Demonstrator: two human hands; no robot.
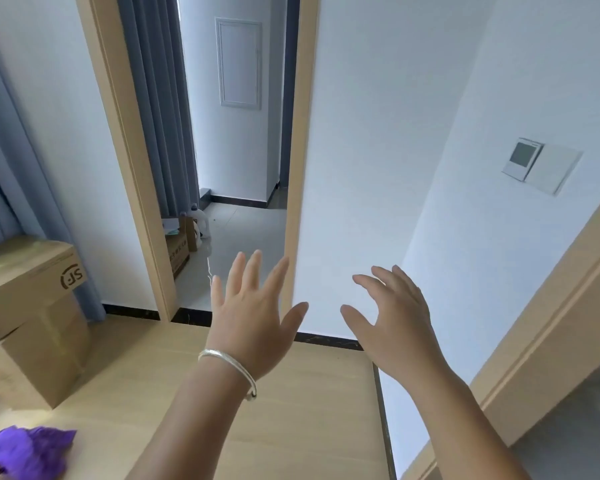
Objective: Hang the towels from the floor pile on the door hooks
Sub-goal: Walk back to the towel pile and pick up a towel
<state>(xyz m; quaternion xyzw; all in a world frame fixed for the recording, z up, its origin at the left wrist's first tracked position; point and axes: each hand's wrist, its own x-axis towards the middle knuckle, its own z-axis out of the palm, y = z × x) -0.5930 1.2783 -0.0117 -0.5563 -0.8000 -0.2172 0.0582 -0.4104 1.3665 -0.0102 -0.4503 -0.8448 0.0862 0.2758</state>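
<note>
Both of my hands are raised in front of me with nothing in them. My left hand [253,306], with a silver bangle on its wrist, has its fingers spread and straight before the doorway. My right hand [392,310] is held out beside it, fingers loosely bent, in front of the white wall. A purple towel [28,452] lies bunched on the wooden floor at the bottom left, well away from both hands. No door hooks are in view.
An open doorway with a light wood frame [295,188] leads to a tiled room with a cardboard box [179,247] and a white jug [201,223]. Stacked cardboard boxes [32,306] stand at left. A wall panel [541,164] hangs at right. Another wood frame [548,327] runs along the right.
</note>
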